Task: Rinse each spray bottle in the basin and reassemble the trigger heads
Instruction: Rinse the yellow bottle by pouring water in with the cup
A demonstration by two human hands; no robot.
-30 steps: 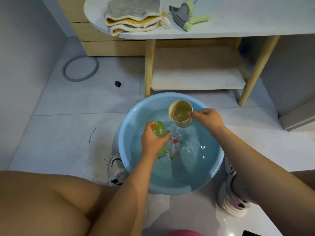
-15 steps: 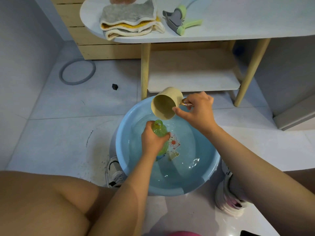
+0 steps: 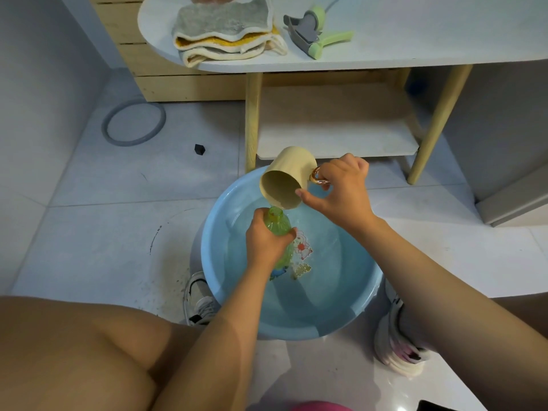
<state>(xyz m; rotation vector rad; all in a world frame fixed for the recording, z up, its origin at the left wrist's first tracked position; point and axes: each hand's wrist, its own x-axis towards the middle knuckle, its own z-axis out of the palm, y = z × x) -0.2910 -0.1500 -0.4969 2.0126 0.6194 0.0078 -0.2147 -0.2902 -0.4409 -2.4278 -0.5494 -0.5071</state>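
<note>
A clear green spray bottle without its head stands upright over the blue basin, and my left hand grips its body. My right hand holds a beige cup by its handle, tipped so its rim sits right above the bottle's open neck. The basin holds shallow water over a cartoon print on its bottom. A green and grey trigger head lies on the white table top beyond the basin.
Folded towels lie on the table's left end. Wooden table legs and a low shelf stand just behind the basin. A grey ring and a small black cube lie on the tiled floor. My shoes flank the basin.
My right hand lifted the cup, which stood upright with water in it, from the basin and tipped it over the bottle's mouth. My left hand kept holding the bottle in place.
</note>
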